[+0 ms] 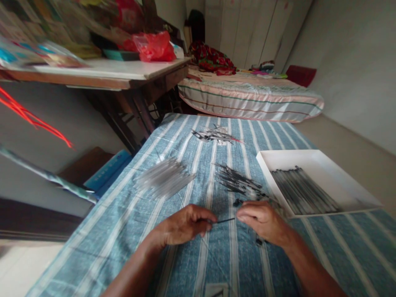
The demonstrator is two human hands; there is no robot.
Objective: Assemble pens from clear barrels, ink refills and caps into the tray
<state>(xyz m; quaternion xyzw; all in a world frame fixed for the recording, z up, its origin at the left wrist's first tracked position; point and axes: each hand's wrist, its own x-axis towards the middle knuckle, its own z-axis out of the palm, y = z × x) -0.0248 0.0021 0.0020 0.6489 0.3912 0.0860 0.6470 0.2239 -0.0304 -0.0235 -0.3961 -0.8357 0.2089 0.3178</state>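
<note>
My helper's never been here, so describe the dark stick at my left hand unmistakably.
Over the blue striped cloth, find the left hand. The thin dark stick juts from it toward the right hand, held singly, unlike the dark heap beyond.

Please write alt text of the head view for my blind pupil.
A bare left hand holds a thin black rod, its end near the right hand, above a blue cloth with white stripes. Beyond lie pale grey rods on the left, a heap of thin dark rods beside them, and a white open box of grey-black rods at right.
</note>
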